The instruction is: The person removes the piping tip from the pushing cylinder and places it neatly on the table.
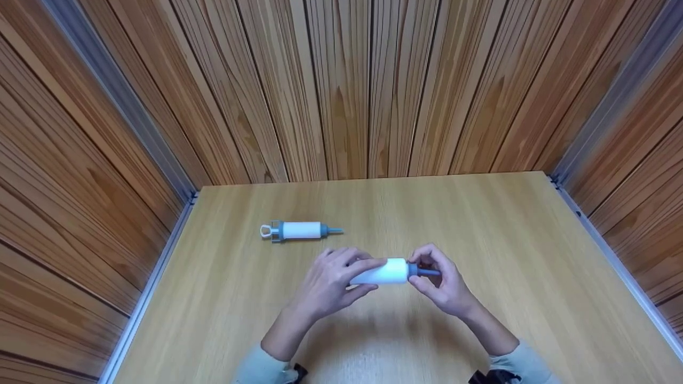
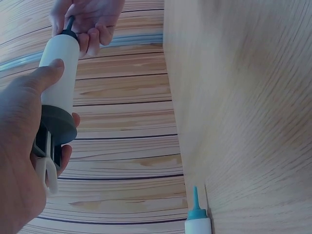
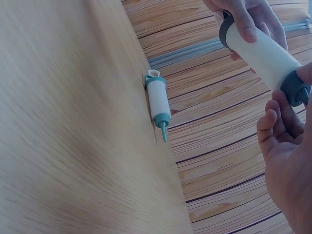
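Note:
A large white syringe (image 1: 392, 271) with a blue-grey nozzle cap is held level above the table between both hands. My left hand (image 1: 333, 280) grips its barrel, thumb along one side and fingers around the other. In the left wrist view the dark flange (image 2: 59, 124) and the white pull-ring plunger handle (image 2: 48, 173) lie by the palm. My right hand (image 1: 443, 282) pinches the nozzle cap (image 3: 292, 87) between thumb and fingers, and the thin tip (image 1: 429, 272) points toward its palm. Whether the cap is fully seated cannot be seen.
A second syringe (image 1: 301, 230), white with blue-grey ends, lies on the wooden table (image 1: 224, 320) beyond the left hand, its nozzle pointing right. Wood-plank walls (image 1: 347, 106) and metal rails (image 1: 160, 256) enclose the table at the back and sides.

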